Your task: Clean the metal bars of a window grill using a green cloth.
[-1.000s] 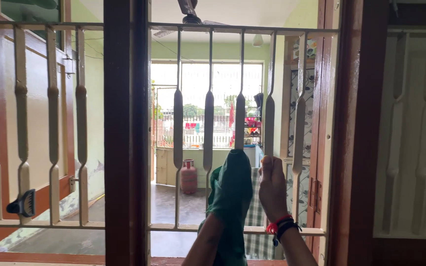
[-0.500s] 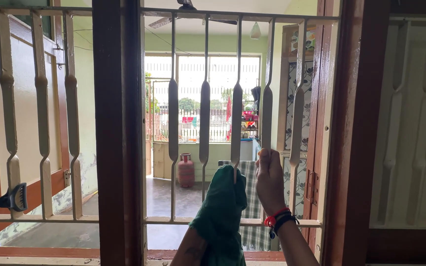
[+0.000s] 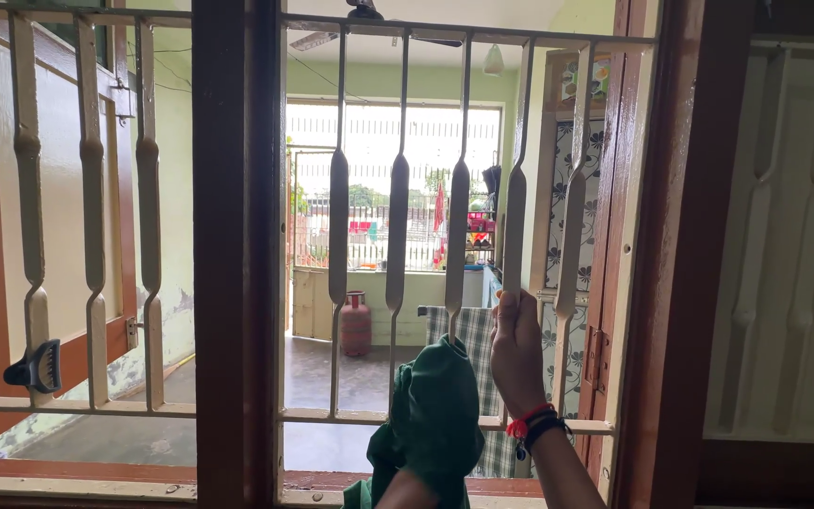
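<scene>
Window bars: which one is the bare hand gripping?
The fourth bar from the left in the middle panel; the right hand wraps its lower part, while the others go ungripped.

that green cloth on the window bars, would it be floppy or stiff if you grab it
The green cloth is probably floppy: it drapes in soft folds over the left hand and sags below it. It looks light, since it bunches up against the window grille bar. It is unlikely to slip, being gathered round the hand.

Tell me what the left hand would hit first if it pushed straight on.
The left hand, wrapped in a green cloth, points up at the grille bar just above it; that bar looks first, though depth is unclear.
</scene>
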